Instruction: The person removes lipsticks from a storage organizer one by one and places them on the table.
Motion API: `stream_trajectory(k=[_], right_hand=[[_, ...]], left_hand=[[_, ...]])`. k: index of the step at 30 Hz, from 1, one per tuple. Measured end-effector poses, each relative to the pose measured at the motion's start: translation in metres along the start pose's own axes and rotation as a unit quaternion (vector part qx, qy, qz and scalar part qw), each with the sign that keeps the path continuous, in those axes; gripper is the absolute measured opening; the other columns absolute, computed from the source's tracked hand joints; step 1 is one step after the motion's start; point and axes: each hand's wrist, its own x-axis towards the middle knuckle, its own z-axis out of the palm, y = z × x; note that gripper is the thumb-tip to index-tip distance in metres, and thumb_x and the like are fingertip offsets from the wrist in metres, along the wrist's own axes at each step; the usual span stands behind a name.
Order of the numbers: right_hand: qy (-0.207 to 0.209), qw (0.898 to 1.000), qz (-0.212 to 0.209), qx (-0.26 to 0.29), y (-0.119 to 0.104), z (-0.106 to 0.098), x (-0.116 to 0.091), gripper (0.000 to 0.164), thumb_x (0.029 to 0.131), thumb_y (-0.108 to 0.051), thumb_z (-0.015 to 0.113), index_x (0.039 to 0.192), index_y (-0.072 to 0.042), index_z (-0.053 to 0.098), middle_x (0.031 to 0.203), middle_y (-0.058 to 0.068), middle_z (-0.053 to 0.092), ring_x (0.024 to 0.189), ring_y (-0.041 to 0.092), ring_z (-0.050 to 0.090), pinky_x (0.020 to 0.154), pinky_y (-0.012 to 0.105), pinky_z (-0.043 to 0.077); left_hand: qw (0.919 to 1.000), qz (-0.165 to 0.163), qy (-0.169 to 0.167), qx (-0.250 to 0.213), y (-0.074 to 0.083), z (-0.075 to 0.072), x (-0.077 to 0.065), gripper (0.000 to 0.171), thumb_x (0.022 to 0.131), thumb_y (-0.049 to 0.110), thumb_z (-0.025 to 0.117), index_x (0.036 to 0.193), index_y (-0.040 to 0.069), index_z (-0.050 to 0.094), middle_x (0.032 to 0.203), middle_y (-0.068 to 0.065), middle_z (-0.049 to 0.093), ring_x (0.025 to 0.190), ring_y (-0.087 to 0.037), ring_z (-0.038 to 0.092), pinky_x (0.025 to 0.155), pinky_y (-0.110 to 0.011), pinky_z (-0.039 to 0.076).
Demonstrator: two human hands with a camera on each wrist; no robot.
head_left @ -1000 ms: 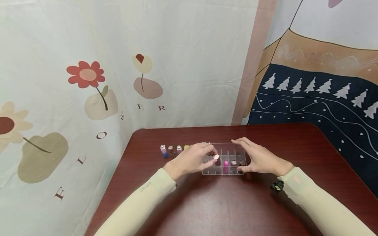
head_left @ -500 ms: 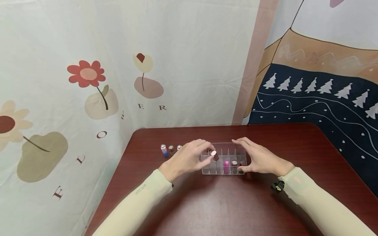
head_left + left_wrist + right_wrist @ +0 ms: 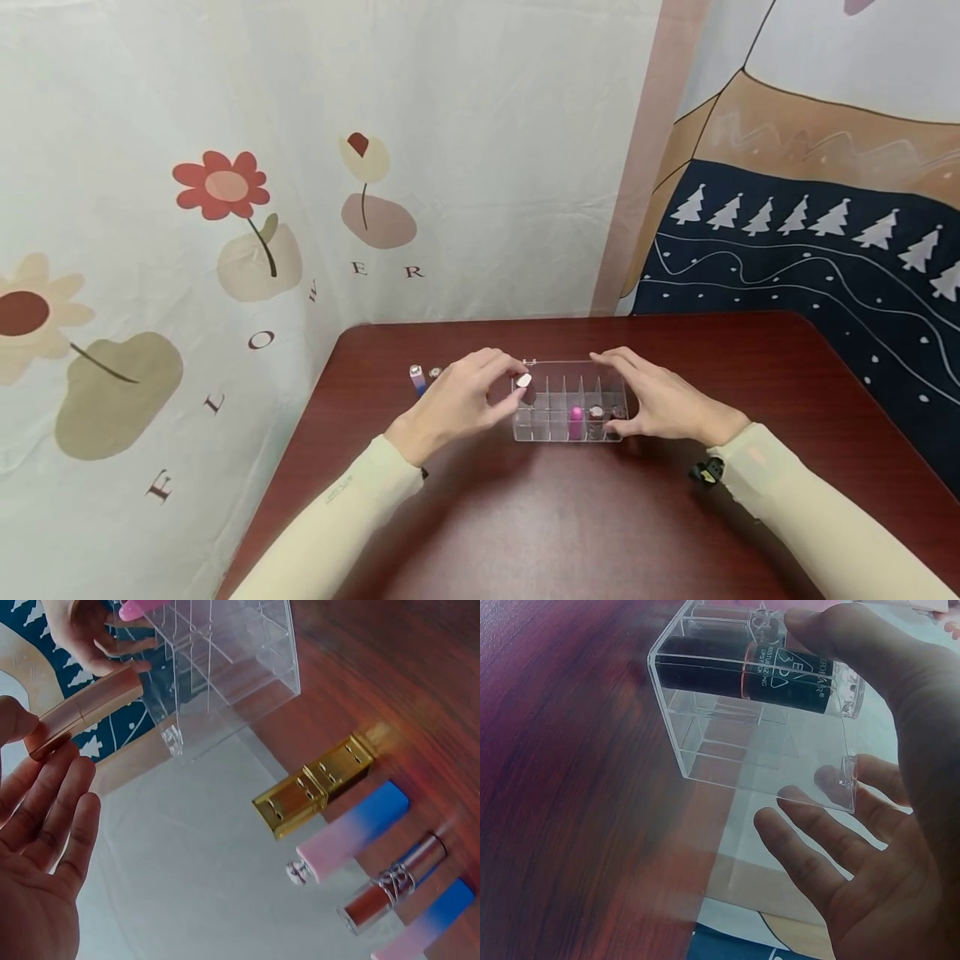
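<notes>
My left hand [image 3: 457, 404] pinches a rose-gold lipstick tube [image 3: 86, 709] between thumb and fingers. In the head view its pale end [image 3: 523, 380] is over the back left of a clear divided lipstick organizer [image 3: 534, 429]. My right hand [image 3: 667, 404] grips the organizer's right end, thumb at the front and fingers at the back. Toward the right of the front row stand a bright pink tube [image 3: 576, 423] and a silver-topped lipstick [image 3: 596, 421]. A dark lettered lipstick [image 3: 705, 667] sits in the end compartment beside my right thumb.
Left of the organizer, in the left wrist view, stand a gold lipstick [image 3: 315, 787], a pink-and-blue one [image 3: 356, 832], a clear-cased brown one [image 3: 394, 885] and another pink-and-blue one [image 3: 427, 922]. The reddish-brown table [image 3: 592, 517] meets a printed curtain [image 3: 480, 167] behind.
My left hand has moved left and slightly back with the rose-gold lipstick, from the organizer's middle to its back left corner. My right hand keeps its place on the organizer.
</notes>
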Motion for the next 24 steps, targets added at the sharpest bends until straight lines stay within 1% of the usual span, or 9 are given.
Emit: stream_trajectory(k=[3, 7, 10, 15, 19, 24], right_hand=[[0.002, 1.000, -0.002, 0.000, 0.000, -0.001, 0.000, 0.108, 0.085, -0.036, 0.106, 0.173, -0.012, 0.049, 0.163, 0.010, 0.059, 0.130, 0.032, 0.075, 0.106, 0.056, 0.069], [0.003, 1.000, -0.001, 0.002, 0.001, -0.002, -0.001, 0.108, 0.085, -0.036, 0.106, 0.174, -0.013, 0.048, 0.163, 0.010, 0.059, 0.128, 0.031, 0.076, 0.104, 0.055, 0.070], [0.003, 1.000, -0.002, 0.003, 0.000, -0.002, -0.001, 0.108, 0.085, -0.037, 0.106, 0.173, -0.013, 0.049, 0.163, 0.010, 0.059, 0.127, 0.032, 0.076, 0.103, 0.055, 0.070], [-0.001, 1.000, -0.001, 0.008, 0.000, -0.001, -0.002, 0.107, 0.085, -0.037, 0.106, 0.172, -0.012, 0.049, 0.163, 0.011, 0.059, 0.128, 0.033, 0.076, 0.104, 0.057, 0.070], [-0.004, 1.000, 0.001, 0.011, 0.000, -0.001, -0.002, 0.107, 0.085, -0.038, 0.106, 0.172, -0.012, 0.049, 0.163, 0.011, 0.059, 0.127, 0.033, 0.076, 0.104, 0.058, 0.070], [-0.005, 1.000, 0.001, 0.014, 0.000, -0.001, -0.003, 0.106, 0.086, -0.039, 0.105, 0.172, -0.013, 0.049, 0.163, 0.012, 0.059, 0.128, 0.034, 0.076, 0.104, 0.059, 0.070]], left_hand=[[0.9999, -0.001, 0.013, 0.000, -0.001, -0.005, -0.001, 0.020, 0.099, 0.009, 0.087, 0.118, 0.011, 0.079, 0.108, -0.001, 0.081, 0.096, -0.012, 0.074, 0.081, -0.024, 0.062], [0.9998, -0.012, 0.017, 0.002, -0.003, -0.012, -0.004, 0.023, 0.098, 0.007, 0.087, 0.119, 0.009, 0.078, 0.108, -0.002, 0.080, 0.088, -0.010, 0.068, 0.075, -0.021, 0.058], [0.9997, -0.020, 0.016, 0.005, -0.005, -0.016, -0.006, 0.024, 0.097, 0.006, 0.086, 0.119, 0.009, 0.077, 0.109, -0.002, 0.080, 0.087, -0.010, 0.067, 0.075, -0.021, 0.058], [0.9993, -0.029, 0.009, 0.021, -0.007, -0.022, -0.011, 0.022, 0.099, 0.009, 0.085, 0.119, 0.011, 0.076, 0.110, 0.000, 0.080, 0.092, -0.011, 0.071, 0.080, -0.024, 0.063], [0.9989, -0.033, 0.012, 0.032, -0.010, -0.025, -0.016, 0.022, 0.099, 0.011, 0.086, 0.119, 0.011, 0.077, 0.109, 0.002, 0.079, 0.092, -0.013, 0.073, 0.078, -0.027, 0.063], [0.9986, -0.043, 0.010, 0.028, -0.013, -0.027, -0.022, 0.021, 0.099, 0.011, 0.085, 0.119, 0.011, 0.077, 0.110, 0.002, 0.080, 0.091, -0.013, 0.073, 0.080, -0.029, 0.064]])
